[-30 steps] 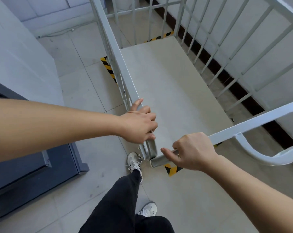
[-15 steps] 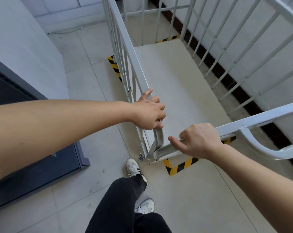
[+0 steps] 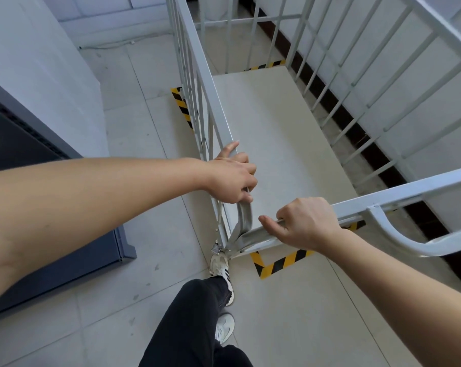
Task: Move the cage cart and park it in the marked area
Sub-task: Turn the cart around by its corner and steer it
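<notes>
Both hands, left hand (image 3: 230, 178) and right hand (image 3: 306, 223), grip the cage cart (image 3: 277, 144) rails with closed fingers.

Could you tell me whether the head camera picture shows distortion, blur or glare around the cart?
Head view: wide-angle distortion splays the cage cart bars outward and stretches the forearms at the edges; lighting is soft and even, shadows faint; mild sheen on the curved rail; both hands look sharp.
</notes>
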### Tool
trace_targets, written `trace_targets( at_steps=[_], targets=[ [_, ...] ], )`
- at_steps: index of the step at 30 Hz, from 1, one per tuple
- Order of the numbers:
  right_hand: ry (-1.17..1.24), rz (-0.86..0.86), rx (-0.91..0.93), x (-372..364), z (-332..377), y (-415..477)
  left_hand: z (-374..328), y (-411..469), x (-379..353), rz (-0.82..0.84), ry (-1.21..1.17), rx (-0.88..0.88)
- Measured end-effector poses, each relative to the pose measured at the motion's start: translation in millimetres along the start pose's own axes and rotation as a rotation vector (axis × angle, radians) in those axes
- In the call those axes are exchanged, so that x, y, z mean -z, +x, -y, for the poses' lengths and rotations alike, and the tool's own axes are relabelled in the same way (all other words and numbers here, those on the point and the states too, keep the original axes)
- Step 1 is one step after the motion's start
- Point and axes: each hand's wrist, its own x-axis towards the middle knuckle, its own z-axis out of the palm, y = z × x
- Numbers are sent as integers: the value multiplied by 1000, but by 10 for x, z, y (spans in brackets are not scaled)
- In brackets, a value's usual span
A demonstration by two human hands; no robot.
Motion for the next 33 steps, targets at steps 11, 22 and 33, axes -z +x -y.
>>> trace_targets(
  at_steps=[11, 22, 33],
  targets=[
    [-9, -17, 1, 21, 3, -19, -19, -5, 7, 6, 4, 18],
    [-3, -2, 3, 29, 7, -27, -26, -8, 8, 9, 13, 20],
    [-7, 9, -2, 60, 26, -22, 1, -13, 8, 7, 20, 7]
  ],
)
